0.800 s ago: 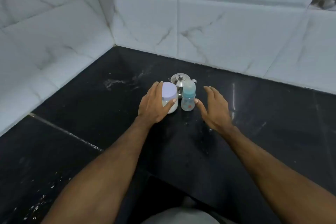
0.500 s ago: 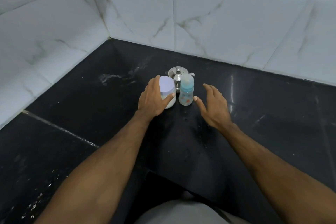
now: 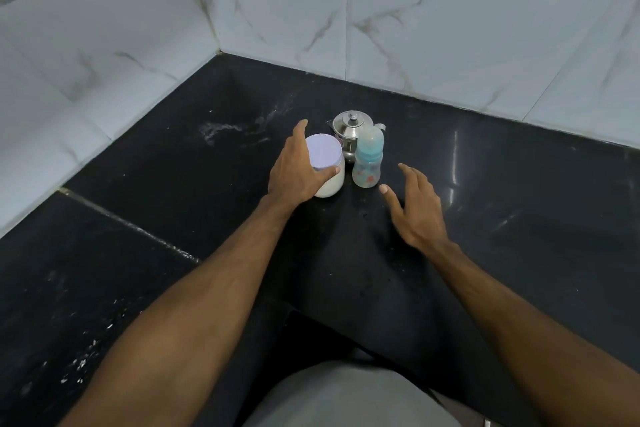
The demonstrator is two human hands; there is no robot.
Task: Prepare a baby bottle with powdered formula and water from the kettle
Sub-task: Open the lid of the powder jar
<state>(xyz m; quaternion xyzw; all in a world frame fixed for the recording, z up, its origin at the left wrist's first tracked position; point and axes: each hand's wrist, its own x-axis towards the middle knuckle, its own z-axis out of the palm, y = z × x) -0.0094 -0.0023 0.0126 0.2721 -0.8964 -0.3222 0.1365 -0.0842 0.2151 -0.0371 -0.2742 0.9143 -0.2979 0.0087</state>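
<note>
The baby bottle (image 3: 368,163) stands capped on the black surface (image 3: 519,204), touching the steel kettle (image 3: 351,130) at its 11 o'clock and just beside the formula jar (image 3: 327,166) at its 9 o'clock. Little has changed over the last moment: the left hand (image 3: 298,172) is still wrapped around the jar, thumb across the front below the lilac lid, fingers (image 3: 300,131) curled behind it. The right hand (image 3: 417,204) is still held off the bottle at its 4 o'clock, fingers spread and holding nothing (nearer than before, if at all). Opening is judged not yet begun.
</note>
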